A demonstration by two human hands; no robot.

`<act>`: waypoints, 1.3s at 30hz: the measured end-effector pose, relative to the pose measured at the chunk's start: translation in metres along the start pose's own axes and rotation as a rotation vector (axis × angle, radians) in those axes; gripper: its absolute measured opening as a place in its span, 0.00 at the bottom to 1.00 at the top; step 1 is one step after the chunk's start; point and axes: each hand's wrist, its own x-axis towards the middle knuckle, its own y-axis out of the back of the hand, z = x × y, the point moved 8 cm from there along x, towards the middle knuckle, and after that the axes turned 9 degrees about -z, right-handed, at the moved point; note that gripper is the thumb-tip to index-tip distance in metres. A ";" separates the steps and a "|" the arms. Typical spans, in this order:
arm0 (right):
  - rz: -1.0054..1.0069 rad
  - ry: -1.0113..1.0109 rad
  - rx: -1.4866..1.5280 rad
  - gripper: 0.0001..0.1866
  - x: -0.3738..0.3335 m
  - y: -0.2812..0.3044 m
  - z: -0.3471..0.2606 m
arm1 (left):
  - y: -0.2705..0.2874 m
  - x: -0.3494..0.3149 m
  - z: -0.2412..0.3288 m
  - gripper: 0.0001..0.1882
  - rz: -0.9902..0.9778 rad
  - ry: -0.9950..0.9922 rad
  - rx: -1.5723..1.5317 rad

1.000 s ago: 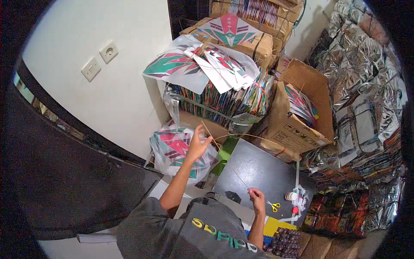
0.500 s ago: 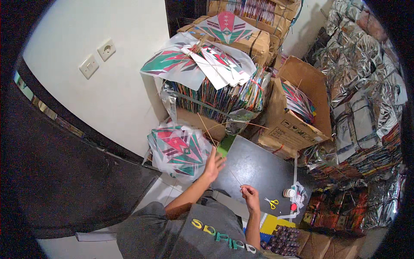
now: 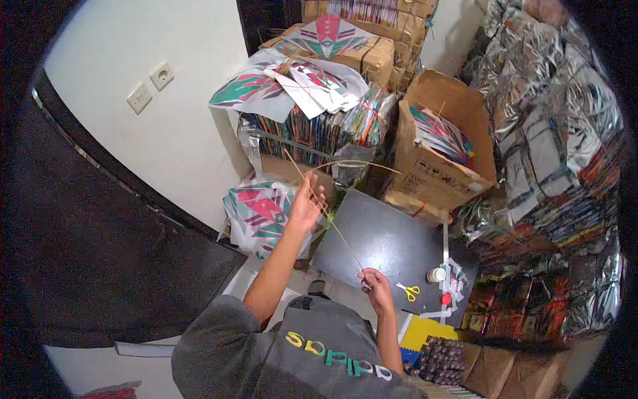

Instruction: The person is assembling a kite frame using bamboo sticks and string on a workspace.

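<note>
A thin bamboo kite frame (image 3: 342,237), one straight stick crossed by a curved one, hangs in the air between my hands. My left hand (image 3: 307,206) has it near the crossing, with the fingers loosely bent and slightly apart. Lower down, my right hand (image 3: 377,287) is closed around the straight stick's near end, over the edge of a dark board (image 3: 352,213). Whether a thread is in those fingers cannot be made out. Beside my left forearm lies a stack of printed kite sheets (image 3: 256,216) in red, green and white.
Yellow-handled scissors (image 3: 409,291), a small white jar (image 3: 436,274) and a red cap (image 3: 446,299) sit on the board's right side. Behind stands an open cardboard box (image 3: 442,179) of kites. Foil-wrapped bundles (image 3: 545,153) pile up at right, a tied paper stack (image 3: 299,136) at back.
Both hands, with the frame, have shifted up and left in the picture, the left hand more so. The whole view has tilted a little, and more of the straight stick shows between the hands.
</note>
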 end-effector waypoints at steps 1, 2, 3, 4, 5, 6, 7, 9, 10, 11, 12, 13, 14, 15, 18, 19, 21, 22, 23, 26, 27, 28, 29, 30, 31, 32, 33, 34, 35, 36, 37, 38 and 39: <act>-0.025 -0.004 0.060 0.10 -0.006 0.001 0.002 | -0.010 -0.001 0.004 0.18 -0.034 -0.042 0.053; -0.040 -0.028 0.077 0.11 -0.008 0.004 0.002 | -0.020 0.000 0.009 0.18 -0.068 -0.083 0.107; -0.034 -0.041 0.090 0.11 -0.014 0.004 0.000 | -0.025 0.003 0.013 0.19 -0.056 -0.100 0.160; -0.036 -0.018 0.019 0.11 -0.018 0.001 -0.009 | -0.028 0.008 0.017 0.19 -0.076 -0.135 0.207; -0.034 0.004 -0.051 0.11 -0.021 0.001 -0.015 | -0.033 0.008 0.016 0.19 -0.065 -0.124 0.215; -0.024 -0.003 -0.038 0.11 -0.023 0.005 -0.016 | -0.048 0.007 0.014 0.20 -0.073 -0.122 0.279; -0.025 0.030 -0.172 0.11 -0.022 0.007 -0.020 | -0.058 0.005 0.014 0.20 -0.082 -0.130 0.345; -0.035 0.058 -0.299 0.11 -0.025 0.010 -0.024 | -0.069 -0.002 0.010 0.20 -0.087 -0.111 0.387; -0.044 0.069 -0.324 0.11 -0.027 0.011 -0.025 | -0.074 -0.006 0.009 0.20 -0.099 -0.098 0.422; -0.055 0.081 -0.351 0.11 -0.031 0.012 -0.025 | -0.077 -0.010 0.007 0.20 -0.090 -0.103 0.430; -0.074 0.068 -0.343 0.11 -0.038 0.010 -0.025 | -0.078 -0.014 0.008 0.20 -0.079 -0.112 0.477; -0.095 0.064 -0.342 0.11 -0.042 0.008 -0.023 | -0.079 -0.017 0.009 0.20 -0.069 -0.122 0.524; -0.124 0.072 -0.338 0.10 -0.046 0.006 -0.021 | -0.081 -0.020 0.009 0.20 -0.064 -0.136 0.560; -0.141 0.080 -0.331 0.10 -0.051 0.007 -0.018 | -0.084 -0.023 0.006 0.20 -0.057 -0.141 0.564; -0.241 0.162 -0.279 0.08 -0.062 -0.004 -0.006 | -0.098 -0.030 0.003 0.20 -0.105 -0.165 0.746; -0.247 0.162 -0.279 0.08 -0.065 -0.006 0.000 | -0.099 -0.033 0.002 0.20 -0.102 -0.169 0.747; -0.285 0.220 -0.210 0.07 -0.071 -0.014 0.006 | -0.105 -0.037 -0.001 0.19 -0.108 -0.163 0.716; -0.297 0.244 -0.208 0.07 -0.074 -0.016 0.007 | -0.109 -0.038 -0.003 0.19 -0.109 -0.168 0.714; -0.298 0.246 -0.213 0.07 -0.076 -0.016 0.009 | -0.112 -0.039 -0.005 0.19 -0.102 -0.169 0.704; -0.292 0.297 -0.243 0.07 -0.082 -0.017 0.009 | -0.118 -0.041 0.002 0.19 -0.097 -0.198 0.720; -0.274 0.306 -0.233 0.07 -0.082 -0.013 0.008 | -0.123 -0.043 0.003 0.19 -0.102 -0.212 0.746; -0.258 0.315 -0.223 0.07 -0.082 -0.009 0.008 | -0.126 -0.045 0.001 0.19 -0.101 -0.219 0.741; -0.262 0.315 -0.229 0.07 -0.082 -0.006 0.007 | -0.130 -0.046 -0.002 0.19 -0.108 -0.223 0.744; -0.252 0.296 -0.232 0.07 -0.085 -0.003 0.007 | -0.135 -0.050 -0.006 0.19 -0.113 -0.224 0.747; -0.241 0.277 -0.234 0.08 -0.088 -0.001 0.006 | -0.139 -0.053 -0.008 0.19 -0.109 -0.226 0.744; -0.243 0.274 -0.237 0.08 -0.090 0.000 0.005 | -0.144 -0.056 -0.011 0.19 -0.133 -0.225 0.740; -0.248 0.285 -0.245 0.09 -0.093 -0.001 0.001 | -0.148 -0.059 -0.012 0.19 -0.157 -0.226 0.736; -0.253 0.297 -0.252 0.10 -0.095 -0.001 -0.002 | -0.150 -0.061 -0.012 0.19 -0.165 -0.219 0.735; -0.255 0.296 -0.255 0.10 -0.097 -0.001 -0.001 | -0.150 -0.065 -0.012 0.19 -0.163 -0.221 0.734; -0.247 0.292 -0.252 0.10 -0.098 0.000 -0.002 | -0.152 -0.066 -0.015 0.20 -0.190 -0.209 0.691; -0.238 0.289 -0.248 0.10 -0.098 0.001 -0.002 | -0.154 -0.067 -0.019 0.20 -0.218 -0.197 0.648; -0.238 0.292 -0.250 0.10 -0.097 0.002 -0.002 | -0.155 -0.069 -0.020 0.20 -0.222 -0.198 0.648; -0.250 0.289 -0.240 0.09 -0.096 0.002 -0.001 | -0.156 -0.070 -0.022 0.21 -0.231 -0.207 0.632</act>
